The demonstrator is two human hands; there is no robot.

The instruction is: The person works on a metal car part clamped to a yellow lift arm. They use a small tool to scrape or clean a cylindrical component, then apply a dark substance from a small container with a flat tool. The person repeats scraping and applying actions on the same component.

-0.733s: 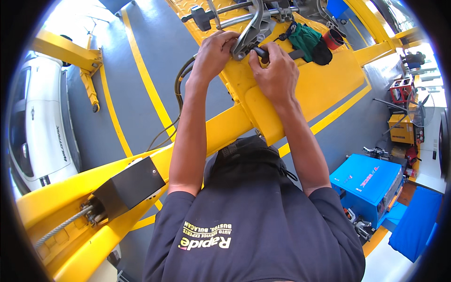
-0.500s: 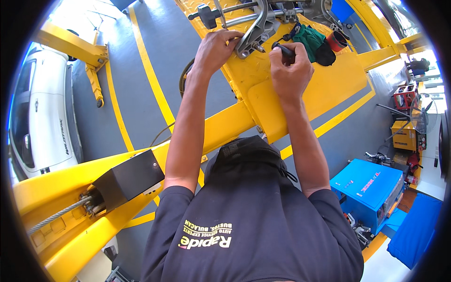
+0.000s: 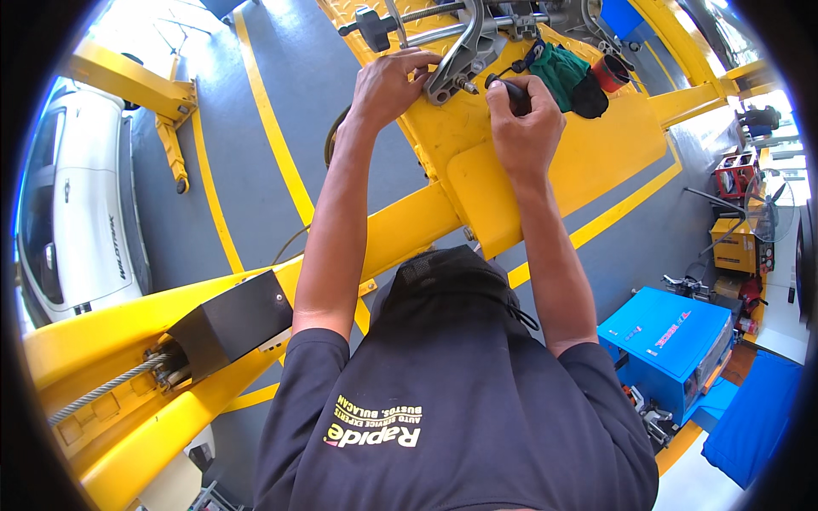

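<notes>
My left hand (image 3: pixel 388 88) is closed, thumb and fingers bent against the lower end of a grey metal clamp arm (image 3: pixel 461 61). A short metal stud (image 3: pixel 467 84) juts from that end, pointing right. Just right of the stud, apart from it, my right hand (image 3: pixel 526 119) grips a black rounded piece (image 3: pixel 509 87) like a knob or handle; the palm hides part of it. Both hands are over a yellow patterned-metal platform (image 3: pixel 456 128). The clamp arm belongs to a frame with a threaded rod (image 3: pixel 430 12) and a black knob (image 3: pixel 372 30) at its left end.
Beyond my right hand lie a green and black glove or cloth (image 3: pixel 562 77) and a red cylinder (image 3: pixel 610 74). A yellow beam (image 3: pixel 396 223) crosses below the platform. To the right stands a blue cabinet (image 3: pixel 665 341); at far left, a white vehicle (image 3: pixel 85 196).
My right hand and the black piece have shifted slightly left, closer to the stud. My left hand keeps its place at the clamp arm.
</notes>
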